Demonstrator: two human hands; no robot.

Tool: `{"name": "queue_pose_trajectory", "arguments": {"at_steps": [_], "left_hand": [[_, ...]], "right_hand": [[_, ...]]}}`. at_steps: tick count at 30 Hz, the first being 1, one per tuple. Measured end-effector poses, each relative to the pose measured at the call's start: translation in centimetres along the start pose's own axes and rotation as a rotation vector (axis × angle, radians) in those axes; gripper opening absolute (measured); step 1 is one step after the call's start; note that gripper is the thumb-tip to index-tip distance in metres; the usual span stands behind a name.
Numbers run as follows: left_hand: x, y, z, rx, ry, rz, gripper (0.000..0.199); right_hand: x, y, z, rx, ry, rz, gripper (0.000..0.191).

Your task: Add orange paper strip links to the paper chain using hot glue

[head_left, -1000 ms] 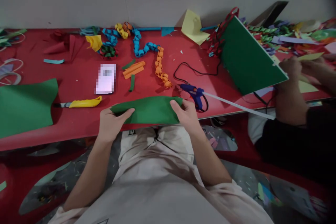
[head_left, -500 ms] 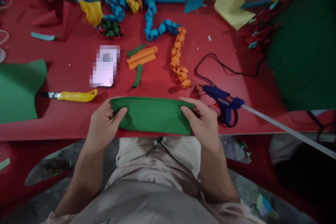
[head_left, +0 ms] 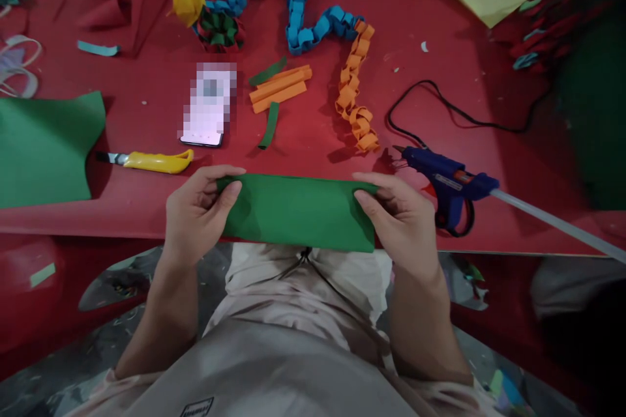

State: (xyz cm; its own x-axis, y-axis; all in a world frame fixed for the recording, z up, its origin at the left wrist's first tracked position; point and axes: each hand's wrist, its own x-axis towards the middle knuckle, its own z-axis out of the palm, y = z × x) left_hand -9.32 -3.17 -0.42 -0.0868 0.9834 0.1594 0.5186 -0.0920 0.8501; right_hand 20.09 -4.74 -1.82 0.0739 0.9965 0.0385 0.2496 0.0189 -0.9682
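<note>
A folded sheet of green paper (head_left: 298, 214) stretches between my two hands at the table's front edge. My left hand (head_left: 198, 212) pinches its left end, thumb on the near face and fingers behind the upper edge. At the other end my right hand (head_left: 403, 218) grips the paper the same way. A yellow utility knife (head_left: 159, 161), blade out to the left, lies beyond my left hand. Just right of my right hand rests a blue glue gun (head_left: 447, 176) with a long glue stick (head_left: 552, 218) in its back.
Orange strips (head_left: 281, 88) and green strips (head_left: 268, 125) lie mid-table near a phone (head_left: 208, 107). Behind them runs a paper chain, blue (head_left: 303, 39) and orange (head_left: 355, 78). A green sheet (head_left: 46, 150) is at left. The glue gun's black cord (head_left: 469, 117) loops across the right.
The view has shifted, so the table items appear higher and farther right. Both hands still hold the green paper; the fingers of my left hand now reach farther along its upper edge.
</note>
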Motion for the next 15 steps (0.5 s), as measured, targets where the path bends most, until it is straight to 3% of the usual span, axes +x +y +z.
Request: {"name": "queue_pose_trajectory", "arguments": {"at_steps": [15], "left_hand": [[0.55, -0.54, -1.16, -0.014, -0.030, -0.016, 0.016]], "right_hand": [[0.27, -0.44, -0.87, -0.156, -0.031, -0.051, 0.020]]}}
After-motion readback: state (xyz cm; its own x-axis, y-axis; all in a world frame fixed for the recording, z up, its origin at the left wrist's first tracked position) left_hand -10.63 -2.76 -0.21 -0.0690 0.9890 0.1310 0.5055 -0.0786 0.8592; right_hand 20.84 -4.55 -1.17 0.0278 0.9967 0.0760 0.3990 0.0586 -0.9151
